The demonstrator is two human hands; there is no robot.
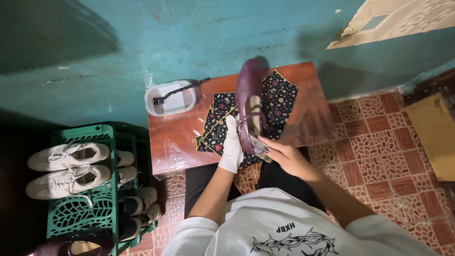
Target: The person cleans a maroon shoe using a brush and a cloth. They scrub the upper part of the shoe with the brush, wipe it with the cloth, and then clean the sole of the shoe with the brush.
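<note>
Heel end of purple shoe (250, 102) hidden behind right hand (284, 154). Dark shoe (71, 246) at btm-left cut off by frame edge. Brush (177, 91) bristles in plastic tub (169, 98) too small to make out. Floral cloth (275, 104) partly covered by shoe.

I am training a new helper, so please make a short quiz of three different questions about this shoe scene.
1. True or false: the left hand wears a white glove.
2. Which thing lies in the clear plastic container? A) a black brush B) a spoon C) a sponge
3. Fill in: the purple shoe is held over a dark ______ cloth on the small wooden table.

Key: 1 true. 2 A, the black brush. 3 floral. The bare right hand grips the shoe near its heel end.
</note>
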